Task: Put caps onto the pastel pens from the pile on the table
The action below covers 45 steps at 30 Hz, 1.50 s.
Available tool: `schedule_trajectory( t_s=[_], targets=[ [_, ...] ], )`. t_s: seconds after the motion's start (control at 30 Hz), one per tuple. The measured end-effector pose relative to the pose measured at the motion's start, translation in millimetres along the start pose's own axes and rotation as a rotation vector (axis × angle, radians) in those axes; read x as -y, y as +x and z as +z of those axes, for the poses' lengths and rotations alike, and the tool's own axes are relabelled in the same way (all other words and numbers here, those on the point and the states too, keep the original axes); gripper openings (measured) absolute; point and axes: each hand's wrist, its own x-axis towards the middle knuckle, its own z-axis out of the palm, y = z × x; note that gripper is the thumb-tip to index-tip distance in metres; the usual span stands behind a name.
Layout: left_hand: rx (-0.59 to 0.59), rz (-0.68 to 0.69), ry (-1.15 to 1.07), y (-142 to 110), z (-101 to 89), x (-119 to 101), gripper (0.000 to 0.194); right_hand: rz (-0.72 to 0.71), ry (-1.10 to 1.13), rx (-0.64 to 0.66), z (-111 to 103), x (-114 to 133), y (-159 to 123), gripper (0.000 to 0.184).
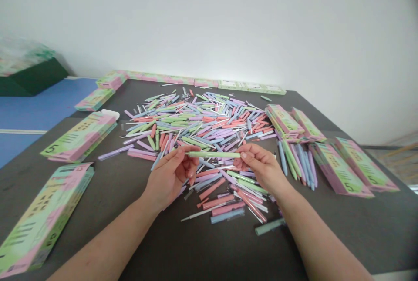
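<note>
While the left hand [172, 168] pinches the left end of a light green pen [214, 155] between thumb and fingers, the right hand [260, 162] pinches its right end, holding it level above a pile of coloured pen parts [225, 133] on the dark counter [150, 250]. Printed boxes [83, 135] lie left; assembled-looking pens [296, 161] lie right, near more cartons [342, 170].

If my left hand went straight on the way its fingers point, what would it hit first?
Past the green pen at its fingertips, your left hand would probably meet your right hand first, though depth is hard to judge.
</note>
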Motion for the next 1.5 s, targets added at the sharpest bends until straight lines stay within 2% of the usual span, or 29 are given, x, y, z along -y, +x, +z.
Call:
schedule_trajectory(
  t_s=[0.2,0.43,0.63,0.77,0.93,1.03,1.13,1.23,1.4,1.5],
  targets=[
    [0.033,-0.084,-0.145,-1.5,0.1,-2.2,0.025,0.033,-0.048,0.082,-2.8,-1.5,-0.1,0.019],
    [0.012,-0.068,-0.128,-0.3,-0.7,-1.0,0.02,0.013,-0.09,0.138,-0.5,1.7,-3.0,0.02],
    [-0.009,-0.033,-0.113,1.6,-0.9,-2.0,0.023,0.097,-0.147,0.173,5.3,9.6,-4.2,0.024],
    [-0.013,-0.037,-0.086,0.1,-1.3,-0.9,0.022,0.088,-0.299,0.195,5.8,10.7,-4.1,0.026],
    [-0.059,-0.037,-0.009,0.3,0.0,0.4,0.023,-0.033,-0.621,0.249,4.1,12.3,-5.1,0.022],
    [-0.092,0.012,0.035,2.8,0.1,-0.4,0.022,-0.044,-0.695,0.108,-4.9,12.4,-2.2,0.025],
    [-0.111,0.055,0.065,4.4,-0.7,-1.6,0.023,-0.107,-0.77,-0.138,-21.0,16.7,2.8,0.026],
    [-0.111,0.056,0.109,4.0,-0.9,-1.6,0.024,-0.161,-0.927,-0.361,-38.1,31.2,3.0,0.026],
    [-0.063,0.071,0.187,1.9,-0.6,1.4,0.027,-0.002,-1.105,-0.623,-60.4,61.4,-14.9,0.034],
    [-0.045,0.09,0.24,1.5,-1.6,2.9,0.026,0.108,-1.271,-0.702,-74.2,65.4,-27.2,0.035]
  ],
)
